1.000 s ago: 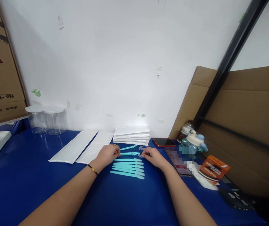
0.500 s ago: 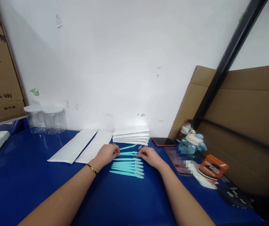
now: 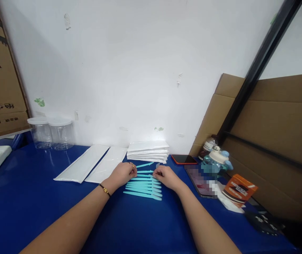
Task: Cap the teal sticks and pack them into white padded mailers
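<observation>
Several turquoise eyebrow razors (image 3: 142, 188) with pale capped ends lie side by side in a row on the blue table. At the far end of the row, my left hand (image 3: 124, 173) pinches the left end of one eyebrow razor (image 3: 144, 175). My right hand (image 3: 167, 176) has its fingers closed on the same razor's pale end, which they partly hide. Just beyond my fingertips lie another razor (image 3: 145, 171) and a slanted one (image 3: 145, 164). A small clear piece (image 3: 157, 165) rests near my right fingers.
Behind the razors is a stack of white padded envelopes (image 3: 148, 151), with two more envelopes (image 3: 83, 164) to its left. Clear jars (image 3: 61, 135) stand at the left wall. On the right are phones (image 3: 184, 159), a water bottle (image 3: 216, 160) and an orange box (image 3: 239, 190).
Both hands have shifted slightly toward me with the pinched eyebrow razor, bringing it closer to the row. The razor behind it now shows separately.
</observation>
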The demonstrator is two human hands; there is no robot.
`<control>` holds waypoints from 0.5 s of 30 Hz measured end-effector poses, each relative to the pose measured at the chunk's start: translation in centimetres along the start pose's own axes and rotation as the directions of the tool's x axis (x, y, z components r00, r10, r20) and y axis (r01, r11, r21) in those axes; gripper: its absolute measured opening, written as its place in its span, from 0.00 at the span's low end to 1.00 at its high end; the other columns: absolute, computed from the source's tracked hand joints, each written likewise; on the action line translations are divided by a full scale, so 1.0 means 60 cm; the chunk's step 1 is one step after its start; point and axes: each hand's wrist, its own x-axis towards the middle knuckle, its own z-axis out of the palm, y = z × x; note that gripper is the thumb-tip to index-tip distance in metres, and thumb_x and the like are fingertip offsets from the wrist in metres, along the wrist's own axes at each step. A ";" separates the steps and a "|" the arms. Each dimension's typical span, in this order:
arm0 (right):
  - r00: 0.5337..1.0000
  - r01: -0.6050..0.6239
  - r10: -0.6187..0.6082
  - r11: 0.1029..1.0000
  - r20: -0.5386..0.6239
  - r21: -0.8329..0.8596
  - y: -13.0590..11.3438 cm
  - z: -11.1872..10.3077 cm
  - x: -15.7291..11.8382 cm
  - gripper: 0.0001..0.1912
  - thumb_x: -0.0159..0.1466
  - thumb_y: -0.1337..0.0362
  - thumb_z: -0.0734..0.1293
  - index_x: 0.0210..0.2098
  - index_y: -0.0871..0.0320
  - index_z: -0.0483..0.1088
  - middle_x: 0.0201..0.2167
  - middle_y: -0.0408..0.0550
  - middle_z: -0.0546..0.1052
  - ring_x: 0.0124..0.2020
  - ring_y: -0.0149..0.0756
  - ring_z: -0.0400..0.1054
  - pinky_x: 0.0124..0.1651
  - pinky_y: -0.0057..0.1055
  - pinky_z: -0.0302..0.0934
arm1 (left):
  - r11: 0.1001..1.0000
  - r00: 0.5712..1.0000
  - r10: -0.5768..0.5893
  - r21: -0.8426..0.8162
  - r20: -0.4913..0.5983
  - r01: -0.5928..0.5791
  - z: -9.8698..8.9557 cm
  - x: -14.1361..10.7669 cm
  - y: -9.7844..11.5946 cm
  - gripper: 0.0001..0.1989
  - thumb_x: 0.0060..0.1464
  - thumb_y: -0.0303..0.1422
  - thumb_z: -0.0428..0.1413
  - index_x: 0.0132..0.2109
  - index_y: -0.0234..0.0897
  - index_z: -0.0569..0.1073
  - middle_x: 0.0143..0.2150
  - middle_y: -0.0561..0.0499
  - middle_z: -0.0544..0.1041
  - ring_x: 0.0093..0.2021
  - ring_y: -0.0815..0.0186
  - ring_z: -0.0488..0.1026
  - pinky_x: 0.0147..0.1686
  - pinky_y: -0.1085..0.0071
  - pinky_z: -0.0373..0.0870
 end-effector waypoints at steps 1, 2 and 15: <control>1.000 0.003 -0.003 1.000 0.014 0.008 0.002 -0.002 -0.001 0.07 0.57 0.69 0.62 0.28 0.58 0.73 0.28 0.44 0.74 0.28 0.31 0.66 0.31 0.24 0.57 | 1.000 1.000 0.002 -0.005 0.011 -0.002 -0.001 -0.001 0.001 0.07 0.49 0.35 0.53 0.29 0.40 0.74 0.29 0.54 0.75 0.29 0.68 0.69 0.28 0.74 0.58; 1.000 0.003 -0.003 1.000 0.022 0.019 0.006 -0.007 -0.002 0.07 0.58 0.68 0.62 0.28 0.58 0.73 0.28 0.44 0.74 0.29 0.31 0.67 0.32 0.25 0.58 | 1.000 1.000 -0.001 -0.015 0.022 0.001 -0.001 -0.002 0.002 0.08 0.50 0.37 0.53 0.29 0.40 0.74 0.29 0.54 0.75 0.28 0.68 0.69 0.28 0.74 0.57; 0.981 -0.133 0.107 0.979 -0.164 -0.155 0.079 -0.013 0.010 0.10 0.55 0.73 0.61 0.32 0.58 0.73 0.35 0.48 0.72 0.37 0.36 0.66 0.41 0.32 0.60 | 0.997 0.996 -0.078 0.014 -0.039 0.079 0.008 0.009 -0.015 0.05 0.49 0.33 0.53 0.31 0.41 0.74 0.33 0.53 0.75 0.33 0.66 0.70 0.32 0.73 0.60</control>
